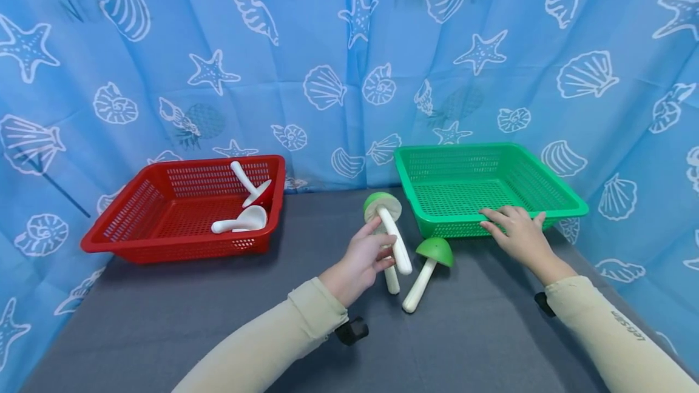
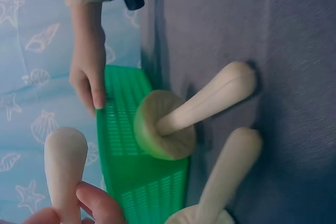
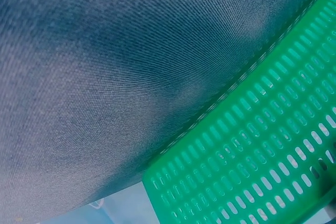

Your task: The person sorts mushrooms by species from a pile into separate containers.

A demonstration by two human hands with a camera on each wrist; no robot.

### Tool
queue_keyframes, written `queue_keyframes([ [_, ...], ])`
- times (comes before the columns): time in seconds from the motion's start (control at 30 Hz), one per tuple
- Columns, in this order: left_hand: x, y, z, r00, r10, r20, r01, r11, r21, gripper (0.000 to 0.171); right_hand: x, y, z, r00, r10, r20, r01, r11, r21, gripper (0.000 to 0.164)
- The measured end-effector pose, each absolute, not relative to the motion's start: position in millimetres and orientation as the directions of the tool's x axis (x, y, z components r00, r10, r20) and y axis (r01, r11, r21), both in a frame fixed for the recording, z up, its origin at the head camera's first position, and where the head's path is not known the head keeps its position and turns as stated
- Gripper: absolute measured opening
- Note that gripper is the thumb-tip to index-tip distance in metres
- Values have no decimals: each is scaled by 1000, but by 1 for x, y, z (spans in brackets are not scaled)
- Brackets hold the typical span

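Note:
Between the thumb and fingers of my left hand (image 1: 357, 262) is a toy mushroom (image 1: 394, 241) with a green cap and white stem, pinched by its stem with the cap pointing away. Its stem (image 2: 65, 161) stands up from the fingertips in the left wrist view. A second mushroom (image 1: 392, 281) lies behind it on the cloth, partly hidden. Just right of these rests a third green-capped mushroom (image 1: 435, 251). My right hand (image 1: 519, 238) holds the near rim of the green basket (image 1: 568, 202), the thumb on the outer side and the fingers over the rim.
At the left stands a red basket (image 1: 136, 247) with white-stemmed toy mushrooms (image 1: 252, 218) in its right end. A grey cloth (image 1: 191, 308) covers the table. Behind both baskets hangs a blue curtain (image 1: 306, 35) with shells and starfish.

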State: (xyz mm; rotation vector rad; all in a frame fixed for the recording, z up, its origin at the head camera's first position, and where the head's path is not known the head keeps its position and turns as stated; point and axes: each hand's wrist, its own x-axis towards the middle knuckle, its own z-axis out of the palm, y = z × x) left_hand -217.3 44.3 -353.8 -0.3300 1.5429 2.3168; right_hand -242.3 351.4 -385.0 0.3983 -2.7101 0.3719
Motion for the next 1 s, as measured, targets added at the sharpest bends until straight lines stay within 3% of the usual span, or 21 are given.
queue_keyframes([
  [0.47, -241, 79, -336, -912, 147, -383, -410, -373, 833, 59, -242, 350, -383, -890, -222, 398, -323, 924, -206, 36],
  [1.0, -275, 107, -331, -943, 154, -296, -333, -406, 851, 57, -242, 351, -384, -899, -210, 385, -304, 931, -204, 36],
])
